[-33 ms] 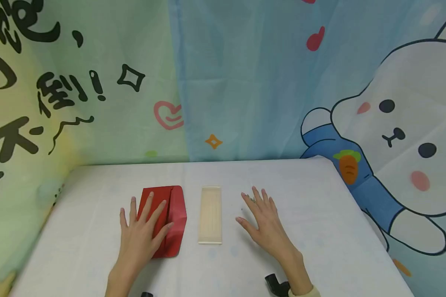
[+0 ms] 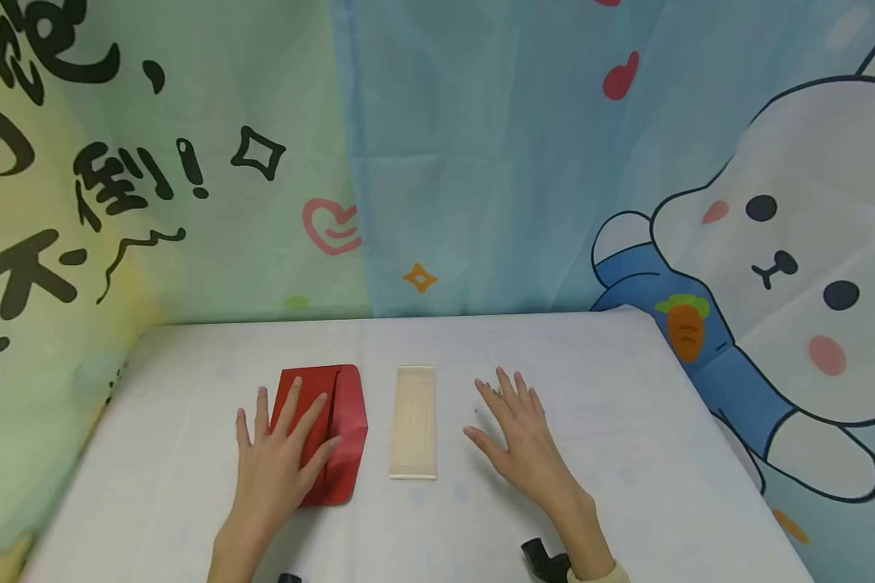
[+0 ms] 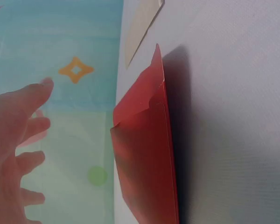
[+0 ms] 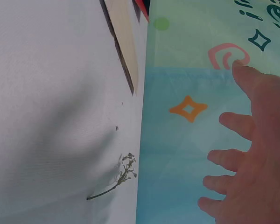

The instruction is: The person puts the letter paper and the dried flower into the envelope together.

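Observation:
A red envelope (image 2: 346, 445) lies on the white tablecloth, its flap unfolded toward the right. Over its left part hovers my left hand (image 2: 273, 470), fingers spread and straight, holding nothing; the left wrist view shows a gap between the hand and the envelope (image 3: 147, 163). To the envelope's right lies a flat cream-coloured rectangular strip (image 2: 412, 421) with fine lengthwise lines. My right hand (image 2: 527, 449) hangs above the cloth further right, fingers straight and apart. Beneath it, a small dried flower sprig (image 4: 124, 175) lies on the cloth, mostly hidden by the fingers in the head view.
The white-covered table (image 2: 627, 486) ends at a printed curtain (image 2: 481, 202) behind and at both sides. Black wrist-camera parts (image 2: 545, 560) show by the right wrist and at the bottom edge near the left. Tiny dark crumbs (image 4: 116, 128) lie near the sprig.

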Demonstrator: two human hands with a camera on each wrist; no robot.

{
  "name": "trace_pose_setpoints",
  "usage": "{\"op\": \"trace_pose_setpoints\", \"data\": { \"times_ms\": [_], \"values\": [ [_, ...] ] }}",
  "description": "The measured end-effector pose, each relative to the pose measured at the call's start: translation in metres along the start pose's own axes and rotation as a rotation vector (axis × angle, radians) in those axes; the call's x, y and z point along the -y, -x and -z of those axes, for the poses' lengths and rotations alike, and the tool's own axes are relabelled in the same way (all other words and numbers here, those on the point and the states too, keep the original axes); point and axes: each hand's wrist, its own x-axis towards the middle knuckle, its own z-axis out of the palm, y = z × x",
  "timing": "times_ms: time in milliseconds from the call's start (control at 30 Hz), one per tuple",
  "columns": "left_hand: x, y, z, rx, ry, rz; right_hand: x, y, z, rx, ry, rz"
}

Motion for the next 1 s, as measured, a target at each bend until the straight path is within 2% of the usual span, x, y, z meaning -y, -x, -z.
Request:
{"op": "trace_pose_setpoints", "data": {
  "times_ms": [100, 200, 267, 367, 433, 500, 1000],
  "values": [
    [0.000, 0.001, -0.001, 0.004, 0.003, 0.023, 0.001, 0.000, 0.000, -0.011, -0.007, 0.007],
    [0.000, 0.004, -0.003, 0.017, 0.001, 0.077, 0.001, 0.000, -0.001, -0.044, -0.018, 0.037],
    [0.000, 0.007, -0.006, 0.050, 0.002, 0.133, 0.001, -0.001, -0.003, -0.075, -0.023, 0.071],
    [0.000, 0.013, -0.012, 0.141, 0.000, 0.220, 0.002, 0.000, -0.005, -0.110, -0.030, 0.114],
    [-0.001, 0.017, -0.017, 0.195, 0.000, 0.264, 0.003, 0.000, -0.007, -0.122, -0.034, 0.128],
    [-0.002, 0.019, -0.021, 0.220, 0.003, 0.292, 0.005, 0.000, -0.008, -0.127, -0.032, 0.133],
    [-0.004, 0.019, -0.023, 0.191, -0.018, 0.365, 0.027, -0.007, -0.033, -0.029, -0.053, 0.178]
  ]
}}
